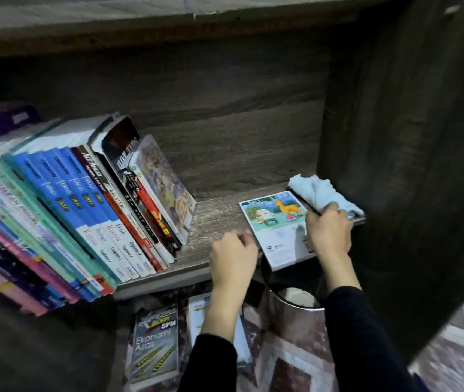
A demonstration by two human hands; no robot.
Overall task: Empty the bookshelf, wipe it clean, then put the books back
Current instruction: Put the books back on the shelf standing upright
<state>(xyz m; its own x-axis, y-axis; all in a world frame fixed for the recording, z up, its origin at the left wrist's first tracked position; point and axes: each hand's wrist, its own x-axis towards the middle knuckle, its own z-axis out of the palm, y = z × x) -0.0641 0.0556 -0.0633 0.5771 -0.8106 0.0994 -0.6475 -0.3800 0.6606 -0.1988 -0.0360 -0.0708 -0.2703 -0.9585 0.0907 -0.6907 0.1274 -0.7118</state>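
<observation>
A dark wooden shelf board (216,219) carries a row of leaning books (83,210) on its left half. On its right end a thin picture book (276,222) with cartoon animals lies flat, its near corner hanging over the front edge. My right hand (328,230) grips that book's right side, thumb on the cover. My left hand (232,258) hovers at the shelf's front edge just left of the book, fingers loosely curled, holding nothing I can see. Behind my right hand, a crumpled light blue cloth (321,193) sits in the shelf's back right corner.
The bookcase's side panel (395,137) walls off the right. Below the shelf, an "Ekonomi Asas" book (155,346) and another book lie on the floor beside a shiny metal container (295,309). A patterned rug (457,349) covers the floor at right.
</observation>
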